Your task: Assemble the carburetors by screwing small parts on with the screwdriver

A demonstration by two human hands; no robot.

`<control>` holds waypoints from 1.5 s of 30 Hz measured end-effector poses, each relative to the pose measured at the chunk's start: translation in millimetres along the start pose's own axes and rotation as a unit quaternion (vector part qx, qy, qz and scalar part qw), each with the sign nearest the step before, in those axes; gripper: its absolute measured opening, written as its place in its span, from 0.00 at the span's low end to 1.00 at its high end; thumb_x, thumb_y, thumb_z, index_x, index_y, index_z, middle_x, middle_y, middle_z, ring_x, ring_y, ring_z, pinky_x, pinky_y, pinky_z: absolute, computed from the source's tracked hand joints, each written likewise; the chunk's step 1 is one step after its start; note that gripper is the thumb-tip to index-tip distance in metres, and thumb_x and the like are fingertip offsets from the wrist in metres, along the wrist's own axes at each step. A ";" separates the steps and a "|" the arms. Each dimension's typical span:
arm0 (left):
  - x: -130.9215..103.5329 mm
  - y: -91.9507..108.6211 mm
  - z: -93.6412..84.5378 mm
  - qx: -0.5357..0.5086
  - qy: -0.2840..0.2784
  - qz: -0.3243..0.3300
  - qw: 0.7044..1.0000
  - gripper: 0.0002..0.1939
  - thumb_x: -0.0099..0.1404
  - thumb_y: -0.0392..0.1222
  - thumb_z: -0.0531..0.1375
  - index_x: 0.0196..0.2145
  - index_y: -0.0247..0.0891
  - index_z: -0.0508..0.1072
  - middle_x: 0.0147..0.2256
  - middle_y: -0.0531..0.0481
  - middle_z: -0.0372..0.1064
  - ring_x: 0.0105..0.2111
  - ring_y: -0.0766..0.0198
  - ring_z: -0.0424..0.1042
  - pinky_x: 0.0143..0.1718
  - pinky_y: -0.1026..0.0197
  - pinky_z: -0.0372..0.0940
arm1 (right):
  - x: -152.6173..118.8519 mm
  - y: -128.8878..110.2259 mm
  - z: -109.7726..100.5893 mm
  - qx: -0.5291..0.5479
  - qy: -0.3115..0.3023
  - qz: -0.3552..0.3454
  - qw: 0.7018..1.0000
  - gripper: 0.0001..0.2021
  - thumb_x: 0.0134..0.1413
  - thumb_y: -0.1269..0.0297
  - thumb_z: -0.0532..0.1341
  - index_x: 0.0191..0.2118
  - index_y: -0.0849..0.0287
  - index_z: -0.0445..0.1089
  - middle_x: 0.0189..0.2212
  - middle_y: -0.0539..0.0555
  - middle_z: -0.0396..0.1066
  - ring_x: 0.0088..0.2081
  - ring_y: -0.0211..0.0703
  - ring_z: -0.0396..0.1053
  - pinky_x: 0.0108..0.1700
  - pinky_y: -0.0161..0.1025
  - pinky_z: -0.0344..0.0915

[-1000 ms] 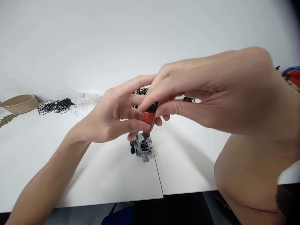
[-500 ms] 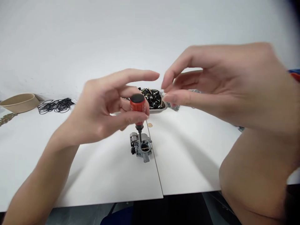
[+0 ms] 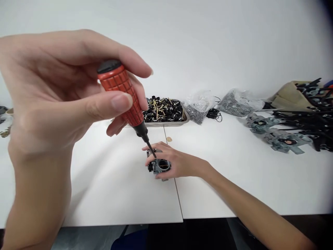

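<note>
My left hand is closed around a screwdriver with a red, grooved handle and a black cap, held tilted. Its shaft slants down to the right, and the tip appears to meet the top of a small grey carburetor beside its round bore. Down on the table, my right hand wraps round the carburetor, fingers over its far side and thumb at the near side. A thin brass-coloured strip shows across the bore. The hand hides part of the carburetor's body.
Behind the carburetor stands a metal tray of black and brass parts. Clear bags of small metal pieces lie beside it. At right are more carburetors, black parts and a beige container. A small brass-coloured disc lies near the table seam.
My right hand has come down from the air onto the carburetor. My left hand has risen toward the upper left, and the screwdriver has gone from nearly upright to tilted.
</note>
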State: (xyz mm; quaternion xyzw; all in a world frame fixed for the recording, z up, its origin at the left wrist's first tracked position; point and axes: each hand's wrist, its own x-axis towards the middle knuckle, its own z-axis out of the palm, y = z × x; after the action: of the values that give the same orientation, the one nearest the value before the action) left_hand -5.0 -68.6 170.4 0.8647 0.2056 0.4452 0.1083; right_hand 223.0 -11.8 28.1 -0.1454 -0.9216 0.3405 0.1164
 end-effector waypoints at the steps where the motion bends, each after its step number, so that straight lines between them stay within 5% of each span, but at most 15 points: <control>1: 3.9 1.2 3.2 -0.043 0.041 -0.055 0.997 0.39 0.55 0.72 0.58 0.49 0.35 0.72 0.34 0.47 0.71 0.29 0.63 0.69 0.17 0.60 0.60 | -0.4 -1.4 0.1 -0.004 0.007 -0.003 1.000 0.16 0.57 0.62 0.65 0.52 0.48 0.69 0.64 0.54 0.54 0.63 0.53 0.51 0.61 0.54 0.55; 3: 12.5 3.1 10.0 -0.081 0.075 -0.116 0.987 0.38 0.57 0.73 0.55 0.41 0.30 0.75 0.29 0.46 0.72 0.24 0.65 0.69 0.14 0.60 0.60 | -1.3 -3.4 0.0 -0.021 0.020 -0.010 1.000 0.15 0.60 0.64 0.62 0.53 0.49 0.68 0.63 0.55 0.54 0.62 0.51 0.53 0.60 0.53 0.56; 8: 30.2 8.3 23.8 -0.077 0.059 -0.123 0.988 0.32 0.58 0.66 0.60 0.29 0.28 0.77 0.19 0.47 0.70 0.17 0.70 0.66 0.08 0.66 0.56 | -2.0 -5.1 2.0 -0.075 0.022 -0.027 0.997 0.10 0.63 0.64 0.59 0.49 0.50 0.69 0.61 0.55 0.56 0.58 0.51 0.58 0.60 0.52 0.56; 19: 25.6 3.9 27.3 -0.110 0.035 -0.129 0.985 0.08 0.55 0.32 0.69 0.33 0.24 0.78 0.22 0.50 0.71 0.19 0.73 0.67 0.10 0.72 0.57 | -1.3 -1.3 5.4 -0.076 0.042 -0.044 0.995 0.09 0.64 0.61 0.59 0.49 0.52 0.69 0.59 0.56 0.58 0.56 0.49 0.58 0.58 0.49 0.57; 32: 15.9 -21.2 38.7 -0.173 -0.072 -0.067 0.980 0.12 0.58 0.28 0.66 0.42 0.27 0.76 0.32 0.43 0.75 0.26 0.63 0.74 0.18 0.65 0.69 | 1.1 0.2 4.0 -0.037 0.032 -0.003 0.999 0.10 0.60 0.61 0.62 0.47 0.49 0.69 0.54 0.54 0.58 0.53 0.49 0.59 0.57 0.50 0.59; 45: 16.3 -25.6 41.1 -0.200 -0.071 -0.070 0.975 0.12 0.59 0.28 0.65 0.42 0.27 0.76 0.32 0.42 0.74 0.25 0.63 0.74 0.18 0.65 0.70 | 1.1 -3.0 2.6 -0.033 0.034 -0.007 0.999 0.09 0.60 0.63 0.62 0.46 0.50 0.68 0.54 0.53 0.58 0.53 0.49 0.58 0.58 0.52 0.56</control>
State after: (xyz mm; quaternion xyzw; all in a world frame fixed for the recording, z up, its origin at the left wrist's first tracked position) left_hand 30.3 -38.6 148.9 0.8382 0.1641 0.4063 0.3246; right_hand 220.6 -15.2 28.4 -0.1545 -0.9288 0.3039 0.1453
